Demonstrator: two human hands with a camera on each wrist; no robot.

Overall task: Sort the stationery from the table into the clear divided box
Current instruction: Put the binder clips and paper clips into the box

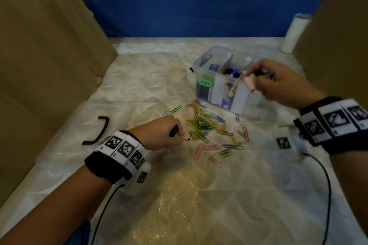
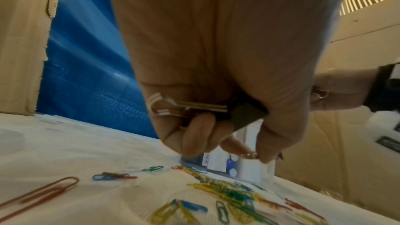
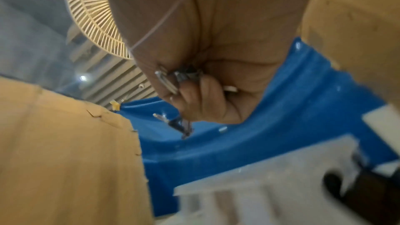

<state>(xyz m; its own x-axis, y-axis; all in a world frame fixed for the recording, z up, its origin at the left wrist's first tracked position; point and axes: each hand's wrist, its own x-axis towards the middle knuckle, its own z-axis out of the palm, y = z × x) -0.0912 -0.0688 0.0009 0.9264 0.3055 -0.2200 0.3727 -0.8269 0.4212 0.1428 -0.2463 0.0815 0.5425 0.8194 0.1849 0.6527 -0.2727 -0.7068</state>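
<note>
L fingers [image 2: 195, 136] are curled tight round a black binder clip with silver wire handles [image 2: 244, 114], and a small gold-coloured bit [image 2: 249, 154] is pinched between thumb and fingertip; what it is can't be told. The left hand [image 1: 159, 133] is held low over the bench [image 1: 199, 195], just beside the loose pile of coloured paper clips [image 1: 207, 125] near the bench's middle.

R fingers [image 3: 194, 95] are curled round metal clips [image 3: 184, 76], blurred, and a pale pink piece [image 1: 250, 82] is held at the fingertips. The right hand [image 1: 278, 79] is held above the right end of the clear plastic divided box [image 1: 201, 61], which is set toward the far right of the bench; a green block [image 1: 206, 82] and dark items are seen in its compartments.

A bent black bar [image 1: 99, 131] lies near the left edge. A white cylinder [image 1: 294, 34] stands at the far right corner. Cardboard panels [image 1: 39, 45] are stood along both sides, blue sheet [image 1: 189, 2] at the far edge.
</note>
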